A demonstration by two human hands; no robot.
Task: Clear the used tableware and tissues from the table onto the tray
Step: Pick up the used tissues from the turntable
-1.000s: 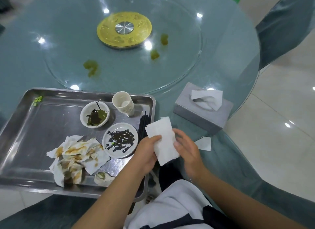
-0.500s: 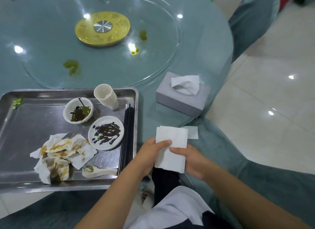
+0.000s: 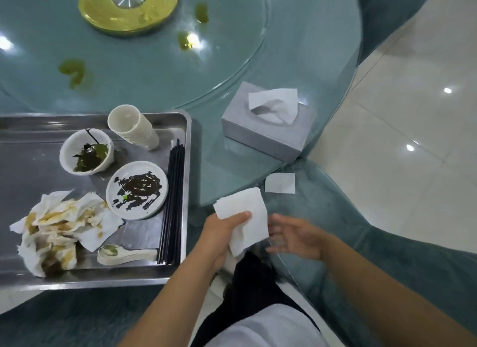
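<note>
Our left hand (image 3: 227, 234) grips a clean white tissue (image 3: 245, 212) between thumb and curled fingers, holding it in the air just off the near edge of the table (image 3: 296, 50), to the right of the tray (image 3: 188, 166). Our right hand (image 3: 296, 237) hovers just beside the tissue with its fingers spread and loose, holding nothing; it is blurred.

On the metal tray sit a small bowl (image 3: 86, 150) with dark green scraps, a stack of paper cups (image 3: 134, 127) lying tilted behind it, and a plate (image 3: 136, 189) smeared with dark sauce. Black chopsticks (image 3: 173, 202) lie along the tray's right side, a white spoon (image 3: 124, 255) lies near the front rim, and a heap of stained tissues (image 3: 59, 228) fills the front left.

A grey tissue box (image 3: 265, 132) stands on the table to the right of the tray, with a sheet poking out. A small white scrap (image 3: 280, 182) lies near the table's edge; we cannot tell what it rests on. Green smears (image 3: 73, 71) mark the glass turntable (image 3: 154, 88).
</note>
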